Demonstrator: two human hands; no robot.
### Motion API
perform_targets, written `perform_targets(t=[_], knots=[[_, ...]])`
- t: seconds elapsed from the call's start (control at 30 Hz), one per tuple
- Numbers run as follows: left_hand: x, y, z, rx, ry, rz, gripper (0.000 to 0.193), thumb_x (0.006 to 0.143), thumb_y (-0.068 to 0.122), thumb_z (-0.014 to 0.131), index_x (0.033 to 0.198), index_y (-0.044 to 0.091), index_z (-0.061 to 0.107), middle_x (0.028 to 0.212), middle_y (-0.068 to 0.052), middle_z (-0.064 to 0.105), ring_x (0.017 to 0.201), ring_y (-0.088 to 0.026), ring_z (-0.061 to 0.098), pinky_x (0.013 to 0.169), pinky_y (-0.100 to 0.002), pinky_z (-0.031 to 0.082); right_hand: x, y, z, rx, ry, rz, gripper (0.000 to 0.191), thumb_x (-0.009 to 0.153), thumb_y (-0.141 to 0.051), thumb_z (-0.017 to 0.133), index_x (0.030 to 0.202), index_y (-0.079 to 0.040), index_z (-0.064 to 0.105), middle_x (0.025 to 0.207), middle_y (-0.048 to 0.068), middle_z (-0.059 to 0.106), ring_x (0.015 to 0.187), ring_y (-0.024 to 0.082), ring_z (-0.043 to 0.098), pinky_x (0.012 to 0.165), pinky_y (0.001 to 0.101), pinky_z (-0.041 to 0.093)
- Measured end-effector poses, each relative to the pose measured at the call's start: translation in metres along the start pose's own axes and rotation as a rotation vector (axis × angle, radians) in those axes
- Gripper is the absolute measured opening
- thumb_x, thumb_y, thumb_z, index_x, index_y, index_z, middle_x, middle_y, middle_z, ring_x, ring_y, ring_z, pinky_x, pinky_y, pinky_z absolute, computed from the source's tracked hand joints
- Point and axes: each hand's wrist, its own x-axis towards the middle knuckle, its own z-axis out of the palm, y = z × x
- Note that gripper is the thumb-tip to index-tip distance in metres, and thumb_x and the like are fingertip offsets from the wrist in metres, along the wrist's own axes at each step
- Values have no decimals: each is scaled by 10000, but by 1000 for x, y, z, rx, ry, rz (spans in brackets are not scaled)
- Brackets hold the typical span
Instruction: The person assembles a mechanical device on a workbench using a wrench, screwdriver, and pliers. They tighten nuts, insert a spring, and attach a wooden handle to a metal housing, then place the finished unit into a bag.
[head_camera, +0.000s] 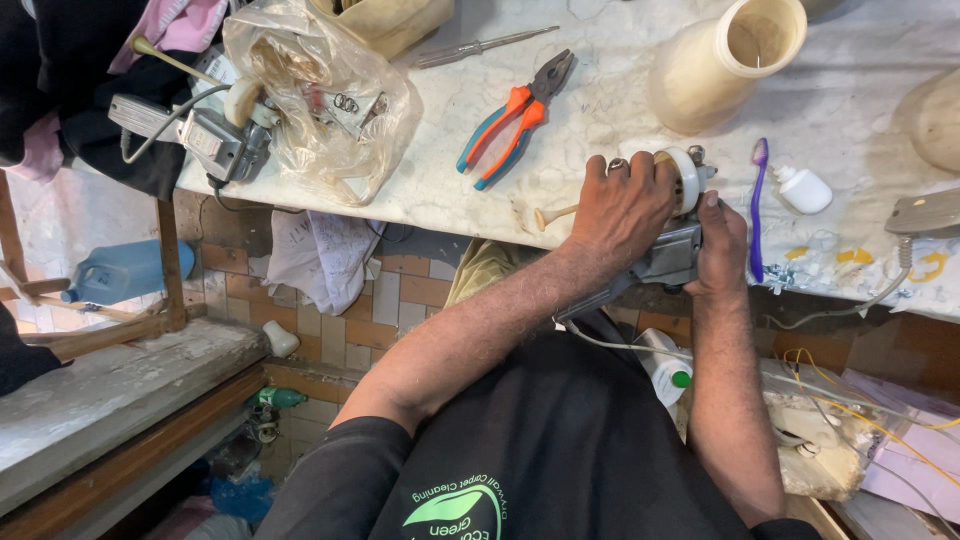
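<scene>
A small grey motor unit (672, 255) with a round cream cap (686, 178) sits at the front edge of the marble worktop (600, 100), caught between both hands. The left hand (622, 205) lies clenched over its top and cap, a ring on one finger. The right hand (722, 245) clasps its right side, thumb up against the cap. Just beside it on the right lies a purple toothbrush (758, 205), then a small white bottle (802, 189). Orange and blue pliers (515, 118) lie well apart to the left.

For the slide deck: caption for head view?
Both hands, left hand and right hand, hold a small grey motor unit at the bench edge.
</scene>
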Motion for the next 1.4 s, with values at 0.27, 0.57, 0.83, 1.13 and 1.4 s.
perform_targets(t=[0.27,0.57,0.83,1.13,1.4], knots=[[0,-7,-1,-63,17,11,182,855,191,652,955,40,638,820,-65,604,614,-203,666,631,-411,462,0,0,1,-60,45,32,714,988,-612,628,1280,39,617,1132,139,684,1061,214,691,906,352,593],[0,-4,3,9,-114,-32,127,914,192,641,920,75,593,821,-47,605,662,-192,684,707,-431,489,2,2,0,-16,18,8,704,1006,-593,651,1285,53,626,1144,148,684,1056,224,671,923,359,563],[-1,-5,3,-15,-11,9,124,889,158,648,944,52,613,865,-67,609,667,-207,681,694,-419,490,0,-4,2,3,31,17,690,1020,-586,656,1275,55,638,1129,138,685,1002,210,672,872,338,560],[1,-5,1,-41,3,45,222,814,149,648,975,-4,639,860,-102,627,635,-222,673,647,-424,489,-4,-17,4,20,49,92,708,961,-595,646,1273,39,624,1042,150,714,938,243,710,840,353,585],[-1,-8,-3,62,-295,-34,83,960,108,612,913,46,639,860,-86,646,699,-207,688,756,-439,508,-5,-22,3,40,-3,68,643,997,-572,599,1250,18,634,983,133,755,880,213,750,788,344,619]])
